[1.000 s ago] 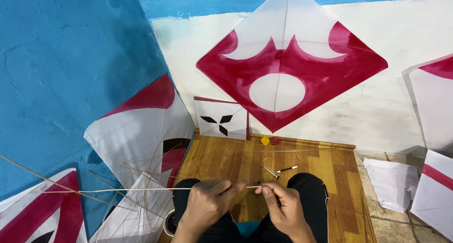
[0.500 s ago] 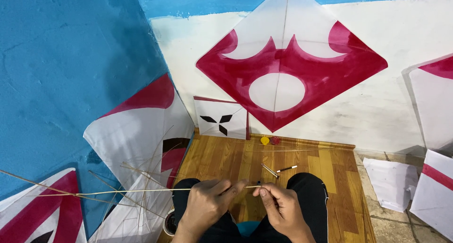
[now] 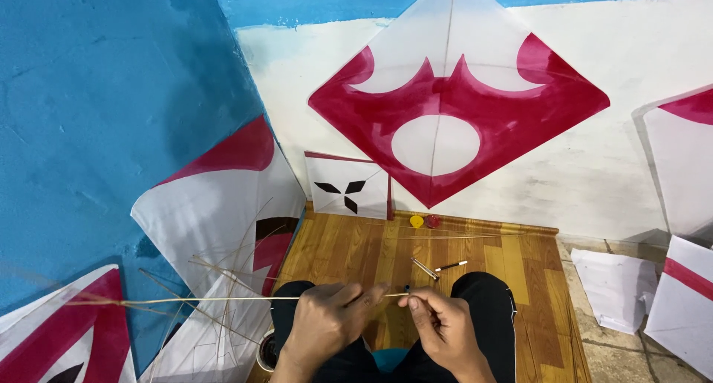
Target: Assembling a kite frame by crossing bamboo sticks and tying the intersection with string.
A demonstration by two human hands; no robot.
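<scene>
Head camera view: a red-and-white kite (image 3: 453,101) leans on the wall above a wooden floor (image 3: 356,249).
Both hands pinch a thin bamboo stick (image 3: 208,300) held level over the lap, left hand (image 3: 327,323) closed beside the right hand (image 3: 438,327), fingertips near touching.

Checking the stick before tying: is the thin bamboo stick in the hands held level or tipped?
Roughly level. The thin bamboo stick runs nearly horizontally from the left hand out past the white-and-red paper kites; the right hand pinches its other end.
</scene>
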